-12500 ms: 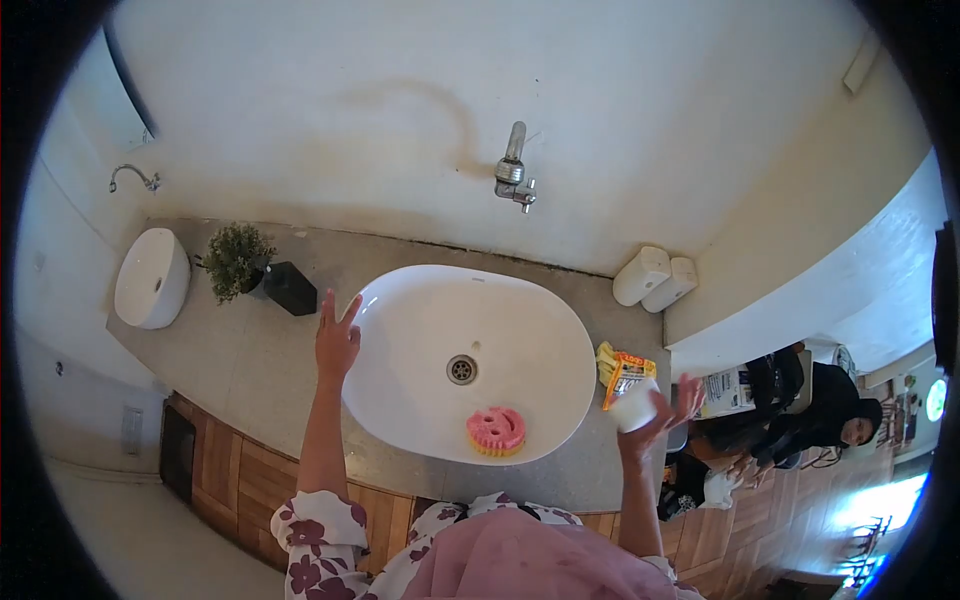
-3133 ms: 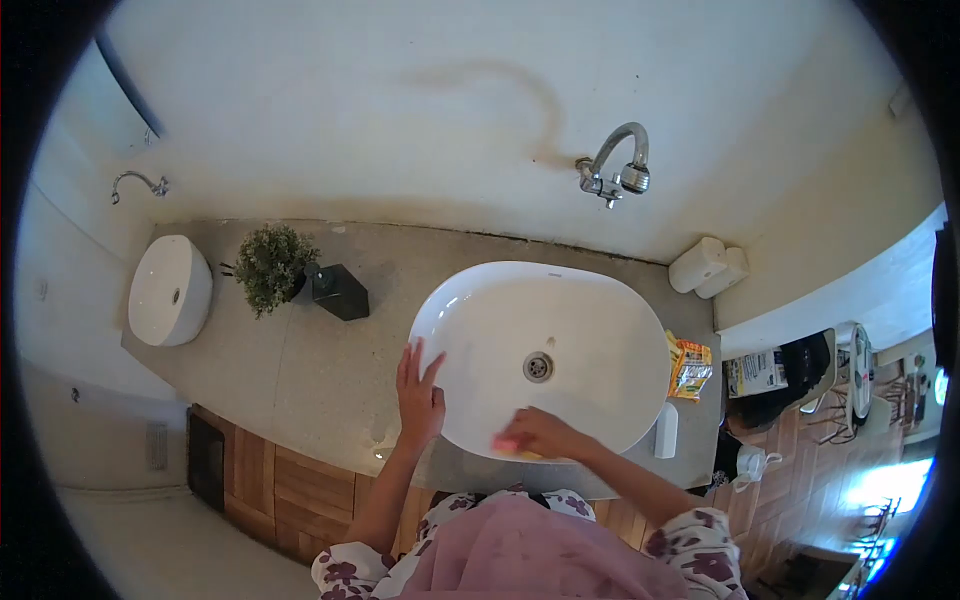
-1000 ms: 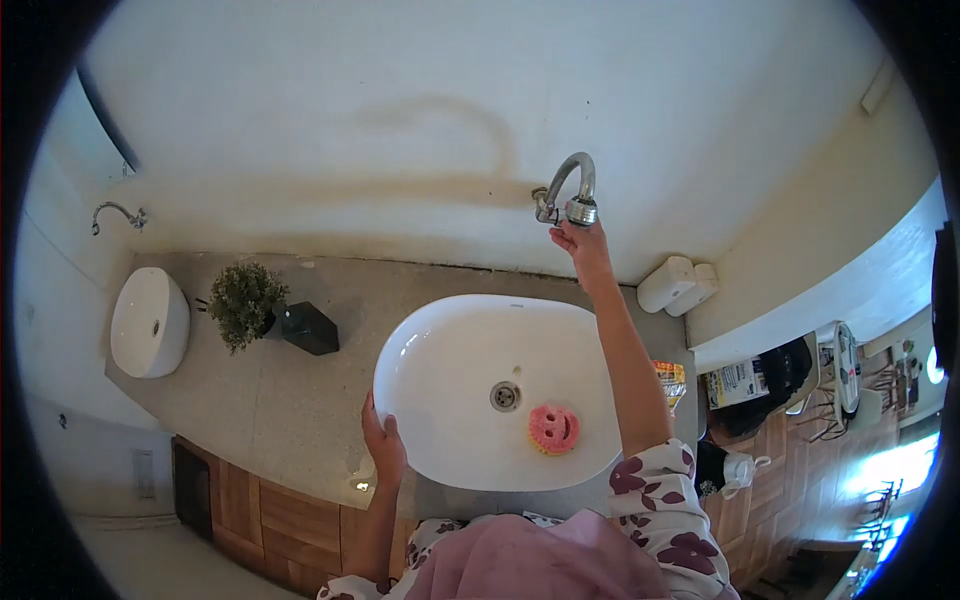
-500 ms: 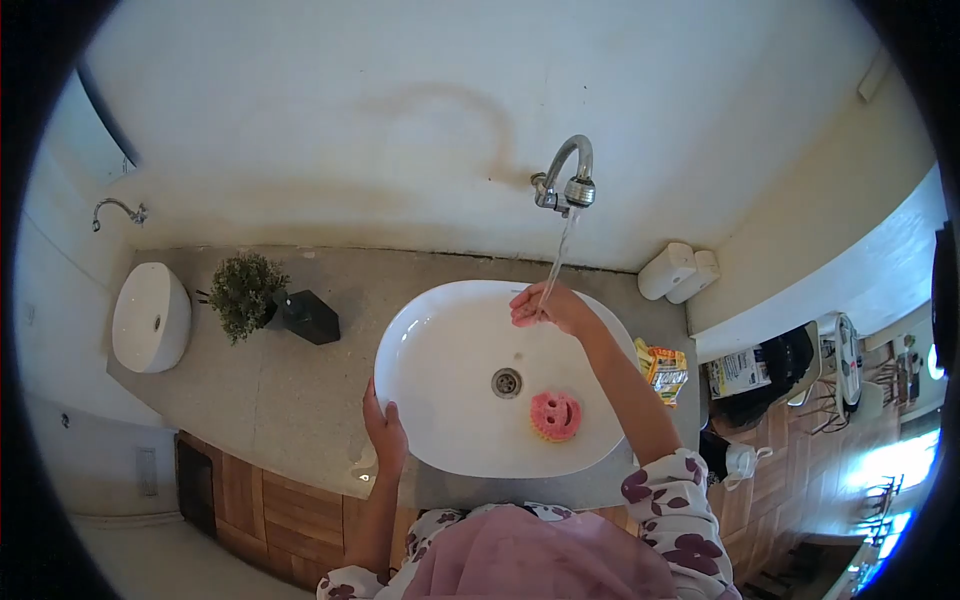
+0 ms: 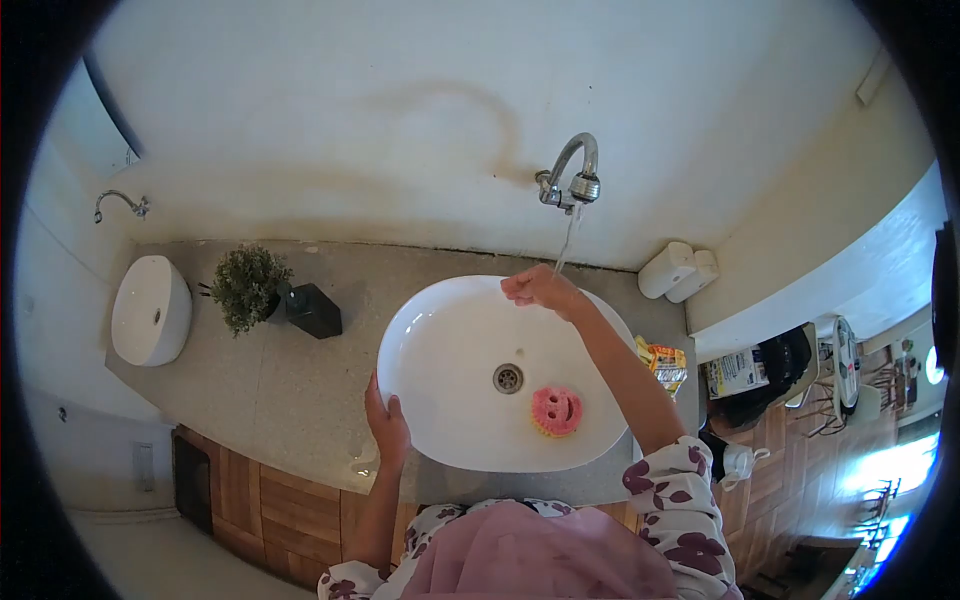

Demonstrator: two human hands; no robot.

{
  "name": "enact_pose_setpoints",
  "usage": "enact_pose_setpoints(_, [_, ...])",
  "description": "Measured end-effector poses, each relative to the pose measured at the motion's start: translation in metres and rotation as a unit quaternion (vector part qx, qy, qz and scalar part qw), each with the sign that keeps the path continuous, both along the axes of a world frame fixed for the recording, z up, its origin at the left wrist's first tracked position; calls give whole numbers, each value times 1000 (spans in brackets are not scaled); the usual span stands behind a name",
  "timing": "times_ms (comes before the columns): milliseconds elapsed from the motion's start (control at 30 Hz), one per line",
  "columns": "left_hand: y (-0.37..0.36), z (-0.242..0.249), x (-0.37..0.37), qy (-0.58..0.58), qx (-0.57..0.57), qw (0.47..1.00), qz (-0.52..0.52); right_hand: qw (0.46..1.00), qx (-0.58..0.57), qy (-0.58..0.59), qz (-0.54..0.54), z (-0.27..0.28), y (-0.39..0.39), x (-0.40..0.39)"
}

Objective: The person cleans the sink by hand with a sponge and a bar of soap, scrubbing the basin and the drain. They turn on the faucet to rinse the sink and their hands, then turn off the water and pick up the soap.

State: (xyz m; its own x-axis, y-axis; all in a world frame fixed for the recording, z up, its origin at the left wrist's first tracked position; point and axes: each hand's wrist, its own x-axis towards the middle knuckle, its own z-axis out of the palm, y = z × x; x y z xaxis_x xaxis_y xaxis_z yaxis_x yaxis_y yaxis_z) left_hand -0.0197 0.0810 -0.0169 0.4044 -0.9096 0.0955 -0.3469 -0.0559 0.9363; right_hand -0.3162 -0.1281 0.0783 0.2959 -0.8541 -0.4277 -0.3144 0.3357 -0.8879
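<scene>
A white oval washbasin (image 5: 450, 445) stands on the counter before me. My left hand (image 5: 388, 425) holds the basin's left edge, its thumb apart from the fingers. Above the back right part of the basin is my right hand (image 5: 545, 290), loosely cupped with nothing in it. Water from the chrome faucet (image 5: 583, 187) runs down onto that hand near the wrist. A pink smiley-face sponge (image 5: 556, 411) with a yellowish edge lies inside the basin, right of the metal drain (image 5: 508, 378).
Left on the grey counter (image 5: 300, 400) are a potted plant (image 5: 247, 288), a dark green bottle (image 5: 314, 311) and a smaller white basin (image 5: 150, 312). Two white containers (image 5: 668, 268) stand at the back right. A yellow-orange packet (image 5: 663, 366) lies beside the basin.
My right hand has turned over and lifted slightly back and up; the water now meets it nearer the wrist. My left hand keeps its place at the basin edge.
</scene>
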Motion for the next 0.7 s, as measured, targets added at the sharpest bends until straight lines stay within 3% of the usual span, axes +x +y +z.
enact_pose_setpoints(167, [0, 2, -1, 1, 1, 1000, -2, 998, 2, -61, 10, 4, 0, 11])
enact_pose_setpoints(233, [0, 9, -2, -12, 6, 1000, -3, 987, 1, -145, 69, 16, 6, 16])
enact_pose_setpoints(467, [-1, 3, -2, -17, -12, 1000, 6, 992, 24, -115, 50, -3, -1, -6])
enact_pose_setpoints(533, [-1, 3, -2, -6, -2, 1000, 8, 984, 59, -75, 152, 5, 8, 0])
enact_pose_setpoints(567, [-1, 3, -2, -4, -5, 1000, 7, 984, 60, -75, 152, 10, 14, 1])
enact_pose_setpoints(633, [-1, 3, -1, -3, -9, 1000, 7, 936, 146, -11, 320, 18, 25, 4])
enact_pose_setpoints(700, [0, 4, -1, -18, -13, 1000, 1, 925, 175, 0, 338, 10, 26, -1])
